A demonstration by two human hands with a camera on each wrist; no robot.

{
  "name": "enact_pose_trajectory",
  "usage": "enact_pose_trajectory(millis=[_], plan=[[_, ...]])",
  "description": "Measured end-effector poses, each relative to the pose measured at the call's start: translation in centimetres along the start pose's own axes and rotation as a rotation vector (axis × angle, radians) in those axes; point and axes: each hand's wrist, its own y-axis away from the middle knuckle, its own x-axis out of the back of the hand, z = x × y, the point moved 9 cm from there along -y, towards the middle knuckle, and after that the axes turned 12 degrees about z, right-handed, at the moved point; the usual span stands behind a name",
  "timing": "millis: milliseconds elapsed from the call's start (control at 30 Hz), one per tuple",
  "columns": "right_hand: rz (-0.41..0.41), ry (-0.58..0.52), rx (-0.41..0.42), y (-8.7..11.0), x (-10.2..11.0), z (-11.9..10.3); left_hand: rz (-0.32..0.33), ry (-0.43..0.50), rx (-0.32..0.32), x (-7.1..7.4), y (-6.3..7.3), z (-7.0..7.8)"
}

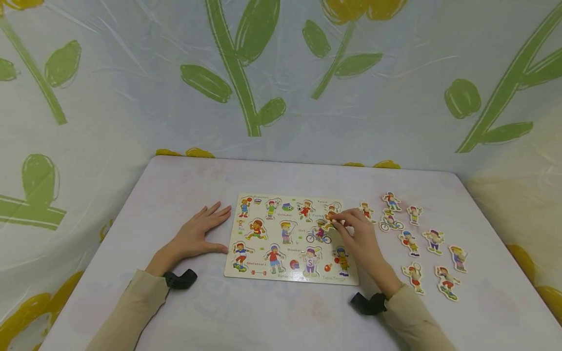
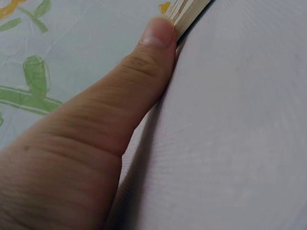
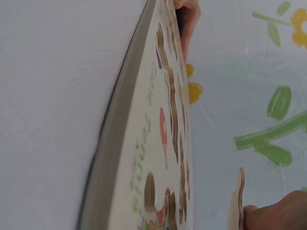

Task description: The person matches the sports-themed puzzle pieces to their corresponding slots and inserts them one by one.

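Note:
A wooden puzzle board [image 1: 263, 248] printed with sports figures lies flat on the table. My left hand [image 1: 199, 231] rests beside its left edge, fingers spread and straight; in the left wrist view the thumb [image 2: 153, 62] meets the board's edge. Over the board's right side, my right hand [image 1: 361, 236] pinches a thin wooden puzzle piece [image 1: 327, 225] between thumb and fingertips. The right wrist view shows this puzzle piece [image 3: 241, 199] edge-on, raised off the board surface. Its picture is partly covered by the fingers.
Several loose figure pieces lie right of the board, among them a cyclist [image 1: 391, 222], a tennis player [image 1: 414, 278] and a skateboarder [image 1: 447, 282]. Black wrist cameras [image 1: 369, 303] sit on both wrists. A flower-printed curtain [image 1: 153, 97] rises behind the table [image 1: 197, 317].

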Motion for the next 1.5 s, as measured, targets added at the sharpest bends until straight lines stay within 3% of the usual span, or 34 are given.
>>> enact_pose_trajectory(millis=[200,567,800,1200,1500], plan=[[0.001,-0.048,0.041,-0.5,-1.0,-1.2,0.01,0.006,-0.005,0.2,0.0,0.4],[-0.047,-0.112,0.01,-1.2,-3.4,-2.5,0.04,0.016,-0.045,0.4,-0.1,0.7],[-0.057,-0.138,0.042,-1.7,-5.5,-3.6,0.03,0.015,-0.03,0.4,-0.1,0.7],[-0.115,-0.186,-0.016,-1.7,-8.9,-4.9,0.023,0.012,-0.017,0.3,-0.1,0.3],[-0.126,-0.223,0.015,-1.8,-11.1,-6.7,0.016,0.008,-0.013,0.1,-0.1,0.1]])
